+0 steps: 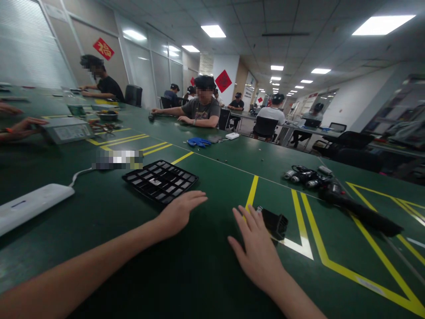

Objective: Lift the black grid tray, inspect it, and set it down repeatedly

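Note:
My left hand point(177, 213) lies at the near edge of a black plastic grid panel point(172, 179), its fingers stretched out to the right; whether it touches the panel I cannot tell. Pale patches show through the panel's squares. Over the green table, my right hand point(255, 239) is spread, palm down, with nothing in it. Just beyond its fingers sits a small black box-shaped part point(275, 223) with a slotted end, partly hidden by the hand.
A white power strip point(36, 204) lies at left. Black cylindrical parts with cables point(312, 177) and a long black piece point(361, 210) lie at right. Farther back are a blue glove point(198, 142), a grey metal box point(68, 129) and a seated person point(202, 106). Yellow tape point(318, 241) marks the table.

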The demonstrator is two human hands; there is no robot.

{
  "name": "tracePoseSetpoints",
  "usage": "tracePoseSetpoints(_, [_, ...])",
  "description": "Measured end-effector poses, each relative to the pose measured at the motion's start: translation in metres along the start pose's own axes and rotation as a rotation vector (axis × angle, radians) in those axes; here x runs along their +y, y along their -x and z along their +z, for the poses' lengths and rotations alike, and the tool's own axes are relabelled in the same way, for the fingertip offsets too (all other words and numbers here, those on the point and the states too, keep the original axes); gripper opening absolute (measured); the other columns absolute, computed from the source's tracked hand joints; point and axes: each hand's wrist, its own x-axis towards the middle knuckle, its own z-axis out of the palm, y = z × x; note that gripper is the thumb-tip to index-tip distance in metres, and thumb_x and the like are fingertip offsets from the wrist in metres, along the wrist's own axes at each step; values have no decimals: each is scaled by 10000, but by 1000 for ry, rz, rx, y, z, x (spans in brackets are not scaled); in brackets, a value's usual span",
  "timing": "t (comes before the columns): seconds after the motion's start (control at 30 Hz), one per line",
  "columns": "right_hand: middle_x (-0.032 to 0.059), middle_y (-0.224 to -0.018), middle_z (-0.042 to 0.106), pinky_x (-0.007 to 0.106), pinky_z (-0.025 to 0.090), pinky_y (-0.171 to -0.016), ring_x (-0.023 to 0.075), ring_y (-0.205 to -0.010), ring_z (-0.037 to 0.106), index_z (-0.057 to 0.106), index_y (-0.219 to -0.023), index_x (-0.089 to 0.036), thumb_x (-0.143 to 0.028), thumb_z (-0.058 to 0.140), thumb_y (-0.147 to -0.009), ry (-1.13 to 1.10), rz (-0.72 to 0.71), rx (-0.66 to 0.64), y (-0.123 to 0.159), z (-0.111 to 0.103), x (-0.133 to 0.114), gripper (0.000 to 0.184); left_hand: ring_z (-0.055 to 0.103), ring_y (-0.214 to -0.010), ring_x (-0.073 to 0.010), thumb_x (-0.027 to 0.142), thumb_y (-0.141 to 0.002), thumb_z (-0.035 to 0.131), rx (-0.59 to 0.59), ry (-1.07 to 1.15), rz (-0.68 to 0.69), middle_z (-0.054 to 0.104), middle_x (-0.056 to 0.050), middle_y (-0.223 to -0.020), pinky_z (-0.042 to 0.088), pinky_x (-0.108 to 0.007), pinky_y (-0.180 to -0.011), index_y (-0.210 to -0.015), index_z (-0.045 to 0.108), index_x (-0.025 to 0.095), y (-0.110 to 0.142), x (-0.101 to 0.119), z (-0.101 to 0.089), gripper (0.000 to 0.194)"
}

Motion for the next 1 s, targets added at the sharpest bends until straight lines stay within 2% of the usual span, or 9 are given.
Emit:
tracePoseSetpoints(0.1, [16,-1474,264,538,208,-1080,270,-1359,179,281,-1380,-273,-482,274,-882,-78,-115,-197,6,3,-18,541,399,-1261,-174,-46,-713,319,-180,54,76,484,-50,-1345,316,-394,-1053,-1230,535,196,-1,4,19,610])
tracePoseSetpoints(0.17, [21,-1460,295,543,214,-1076,273,-1350,208,326,-1362,-273,-486,247,-889,-84,-142,-235,7,1,-19,524,398,-1263,-182,-4,-773,333,-182,30,76,502,-62,-1329,288,-423,-1066,-1218,542,189,-2,5,19,529])
tracePoseSetpoints(0.3, [35,-1428,362,511,198,-1095,251,-1342,241,385,-1334,-227,-401,262,-904,29,-98,-18,-1,-9,6,480,313,-1313,-219,159,-859,406,-120,-12,123,444,-80,-1375,203,-481,-1090,-1252,501,181,8,31,3,405])
tracePoseSetpoints(0.4, [74,-1406,393,531,172,-1093,275,-1338,243,413,-1318,-183,-390,296,-892,154,46,130,-8,-12,36,488,273,-1331,-231,250,-833,508,-295,97,251,348,-51,-1438,216,-469,-1092,-1328,403,234,23,70,-7,506])
tracePoseSetpoints(0.5, [96,-1352,459,577,211,-1058,313,-1297,312,434,-1303,-166,-404,321,-875,188,177,78,-11,-5,61,503,275,-1328,-255,324,-808,564,-515,167,359,307,-83,-1454,253,-447,-1082,-1361,353,219,32,100,-13,601])
tracePoseSetpoints(0.57, [85,-1314,499,580,237,-1044,307,-1260,366,433,-1302,-175,-394,333,-868,172,207,20,-11,1,71,496,275,-1327,-262,332,-818,555,-547,166,370,301,-99,-1455,270,-439,-1076,-1358,360,203,33,109,-15,588])
tracePoseSetpoints(0.73, [80,-1320,491,573,218,-1050,289,-1256,369,414,-1312,-194,-390,358,-859,164,214,-3,-10,9,76,497,326,-1305,-217,195,-880,427,-404,73,359,390,-70,-1414,291,-417,-1061,-1301,432,215,27,88,-5,422])
tracePoseSetpoints(0.83, [105,-1316,490,570,218,-1051,294,-1247,382,412,-1315,-172,-383,349,-863,156,224,-12,-9,5,73,503,382,-1253,-280,95,-818,437,-271,-140,205,404,-112,-1395,351,-471,-989,-1280,459,188,22,60,3,472])
tracePoseSetpoints(1.0, [115,-1282,519,580,245,-1034,303,-1218,411,436,-1298,-160,-362,361,-858,131,217,2,-9,0,69,491,558,-929,-243,88,-782,475,-283,-232,80,592,-122,-1136,464,-374,-773,-1185,545,172,19,30,5,417])
